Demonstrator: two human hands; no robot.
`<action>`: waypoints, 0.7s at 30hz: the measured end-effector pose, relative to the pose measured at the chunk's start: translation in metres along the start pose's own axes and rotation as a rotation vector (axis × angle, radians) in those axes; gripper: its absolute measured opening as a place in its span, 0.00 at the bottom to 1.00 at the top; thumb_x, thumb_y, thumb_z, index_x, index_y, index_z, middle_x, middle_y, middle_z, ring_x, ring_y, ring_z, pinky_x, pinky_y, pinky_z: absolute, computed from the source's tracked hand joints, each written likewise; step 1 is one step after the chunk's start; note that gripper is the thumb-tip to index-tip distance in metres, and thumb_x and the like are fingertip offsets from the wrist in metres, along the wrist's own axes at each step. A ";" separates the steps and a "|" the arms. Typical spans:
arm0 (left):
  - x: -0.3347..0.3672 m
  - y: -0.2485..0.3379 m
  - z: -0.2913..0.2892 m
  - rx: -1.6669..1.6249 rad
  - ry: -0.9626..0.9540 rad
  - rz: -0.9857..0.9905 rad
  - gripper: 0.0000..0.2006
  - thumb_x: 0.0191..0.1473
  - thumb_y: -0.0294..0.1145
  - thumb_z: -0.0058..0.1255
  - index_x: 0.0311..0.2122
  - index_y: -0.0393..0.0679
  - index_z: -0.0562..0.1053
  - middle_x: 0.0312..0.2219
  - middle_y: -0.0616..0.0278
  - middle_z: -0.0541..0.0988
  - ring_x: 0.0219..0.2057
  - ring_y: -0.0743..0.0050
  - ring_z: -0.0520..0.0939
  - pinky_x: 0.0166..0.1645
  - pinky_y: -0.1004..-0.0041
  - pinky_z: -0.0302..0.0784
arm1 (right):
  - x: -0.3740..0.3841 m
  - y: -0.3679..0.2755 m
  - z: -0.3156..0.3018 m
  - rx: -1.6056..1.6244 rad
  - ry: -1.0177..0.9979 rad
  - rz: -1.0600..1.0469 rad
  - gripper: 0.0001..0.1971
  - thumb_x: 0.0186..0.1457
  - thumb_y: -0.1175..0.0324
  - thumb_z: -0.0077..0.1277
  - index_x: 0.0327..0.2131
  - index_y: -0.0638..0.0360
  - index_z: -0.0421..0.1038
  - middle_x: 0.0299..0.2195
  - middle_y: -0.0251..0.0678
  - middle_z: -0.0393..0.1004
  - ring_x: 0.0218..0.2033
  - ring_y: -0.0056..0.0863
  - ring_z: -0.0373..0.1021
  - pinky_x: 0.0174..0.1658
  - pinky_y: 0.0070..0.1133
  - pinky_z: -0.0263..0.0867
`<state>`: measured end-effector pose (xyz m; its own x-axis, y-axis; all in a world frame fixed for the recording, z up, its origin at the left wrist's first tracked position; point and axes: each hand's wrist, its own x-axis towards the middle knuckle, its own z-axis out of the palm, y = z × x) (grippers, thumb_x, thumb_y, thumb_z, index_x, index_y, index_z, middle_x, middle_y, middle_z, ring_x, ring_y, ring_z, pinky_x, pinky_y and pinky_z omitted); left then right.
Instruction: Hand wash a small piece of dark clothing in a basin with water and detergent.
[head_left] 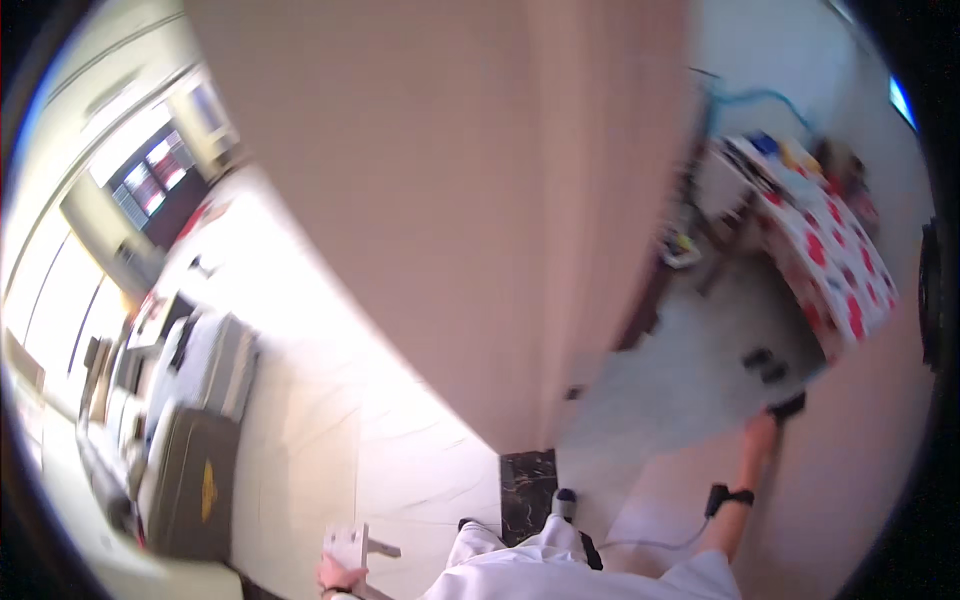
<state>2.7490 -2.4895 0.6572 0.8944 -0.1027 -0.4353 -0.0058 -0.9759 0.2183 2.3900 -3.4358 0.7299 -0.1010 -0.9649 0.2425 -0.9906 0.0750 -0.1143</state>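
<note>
Low at the left, my left hand (342, 575) is closed round a small white block-like thing (346, 545). A grey-brown bar (384, 549) sticks out beside it; whether the two are joined I cannot tell. My right arm reaches forward on the right, with a black band and small box (730, 497) on the wrist and a thin cable (655, 545) running from it. At its end my right hand (762, 432) is closed on a black handle-like piece (788, 407), at the edge of a pinkish panel (850, 440). Blur hides its fingers' detail.
A tall pinkish wall end (430, 200) stands straight ahead, with a black marble strip (528, 495) at its foot. Left, a dark suitcase (190, 485) and a grey one (225, 375) line the tiled floor. Right, a bed or table with red-spotted cloth (825, 245) stands beyond dark slippers (765, 365).
</note>
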 end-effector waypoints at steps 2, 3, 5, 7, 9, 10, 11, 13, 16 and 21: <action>-0.019 0.012 -0.024 0.144 -0.029 -0.415 0.65 0.22 0.56 0.72 0.64 0.41 0.45 0.55 0.48 0.66 0.56 0.49 0.67 0.59 0.54 0.64 | -0.025 -0.046 -0.019 0.103 -0.089 -0.031 0.27 0.64 0.50 0.36 0.31 0.69 0.72 0.29 0.53 0.77 0.33 0.55 0.74 0.36 0.40 0.71; -0.033 0.018 -0.041 0.055 -0.036 -0.569 0.66 0.22 0.55 0.72 0.65 0.43 0.44 0.55 0.43 0.64 0.57 0.44 0.65 0.60 0.51 0.61 | -0.046 -0.082 -0.036 0.065 -0.082 -0.020 0.26 0.64 0.51 0.37 0.31 0.69 0.71 0.29 0.54 0.77 0.34 0.53 0.75 0.36 0.41 0.71; -0.025 0.017 -0.055 0.155 -0.014 -0.697 0.67 0.22 0.54 0.72 0.65 0.45 0.43 0.56 0.38 0.62 0.57 0.39 0.62 0.61 0.48 0.56 | -0.045 -0.073 -0.016 0.010 0.045 -0.078 0.25 0.63 0.50 0.38 0.30 0.66 0.72 0.29 0.53 0.77 0.34 0.51 0.75 0.35 0.42 0.71; -0.025 0.000 -0.040 0.067 0.008 -0.609 0.67 0.23 0.54 0.73 0.66 0.46 0.42 0.56 0.37 0.60 0.58 0.37 0.60 0.61 0.45 0.52 | -0.024 -0.068 -0.022 0.148 0.039 -0.185 0.26 0.63 0.48 0.38 0.29 0.62 0.75 0.28 0.51 0.77 0.33 0.51 0.75 0.35 0.41 0.71; -0.056 -0.037 -0.061 0.048 0.003 -0.619 0.68 0.23 0.53 0.73 0.66 0.46 0.41 0.56 0.37 0.61 0.58 0.38 0.60 0.61 0.46 0.51 | -0.069 -0.131 -0.025 0.135 -0.024 -0.179 0.28 0.63 0.48 0.37 0.30 0.65 0.76 0.29 0.53 0.77 0.35 0.50 0.75 0.36 0.41 0.71; -0.059 -0.051 -0.074 0.025 -0.036 -0.610 0.68 0.24 0.54 0.73 0.67 0.46 0.40 0.56 0.37 0.61 0.58 0.38 0.60 0.60 0.45 0.51 | -0.086 -0.146 -0.037 0.043 -0.033 -0.173 0.28 0.63 0.48 0.37 0.31 0.67 0.75 0.30 0.54 0.77 0.35 0.50 0.75 0.36 0.41 0.70; -0.059 -0.068 -0.084 -0.002 -0.072 -0.595 0.68 0.24 0.55 0.72 0.67 0.46 0.40 0.55 0.36 0.60 0.58 0.39 0.60 0.60 0.44 0.51 | -0.100 -0.148 -0.042 0.074 -0.029 -0.237 0.28 0.63 0.48 0.37 0.31 0.67 0.75 0.29 0.54 0.77 0.35 0.50 0.75 0.36 0.40 0.70; -0.041 -0.071 -0.068 -0.010 -0.070 -0.617 0.68 0.24 0.56 0.72 0.67 0.46 0.40 0.55 0.36 0.61 0.58 0.39 0.60 0.59 0.43 0.51 | -0.103 -0.183 -0.056 0.084 -0.066 -0.293 0.25 0.62 0.51 0.41 0.34 0.68 0.75 0.31 0.55 0.77 0.34 0.48 0.75 0.36 0.38 0.70; -0.053 -0.102 -0.063 0.033 -0.083 -0.697 0.68 0.24 0.58 0.71 0.67 0.46 0.40 0.54 0.36 0.61 0.57 0.40 0.61 0.58 0.43 0.52 | -0.180 -0.249 -0.104 0.109 -0.152 -0.354 0.21 0.59 0.54 0.47 0.35 0.67 0.75 0.32 0.52 0.78 0.33 0.45 0.75 0.36 0.36 0.69; -0.081 -0.168 -0.075 0.037 -0.112 -0.791 0.70 0.23 0.60 0.71 0.67 0.46 0.39 0.53 0.37 0.62 0.57 0.40 0.61 0.58 0.43 0.52 | -0.293 -0.289 -0.147 0.227 -0.168 -0.428 0.20 0.54 0.53 0.52 0.33 0.63 0.78 0.30 0.47 0.78 0.31 0.42 0.75 0.36 0.34 0.69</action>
<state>2.7109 -2.3025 0.7209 0.5890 0.6058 -0.5348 0.5950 -0.7730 -0.2202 2.6928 -3.1382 0.8332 0.3439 -0.9257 0.1576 -0.8933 -0.3743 -0.2491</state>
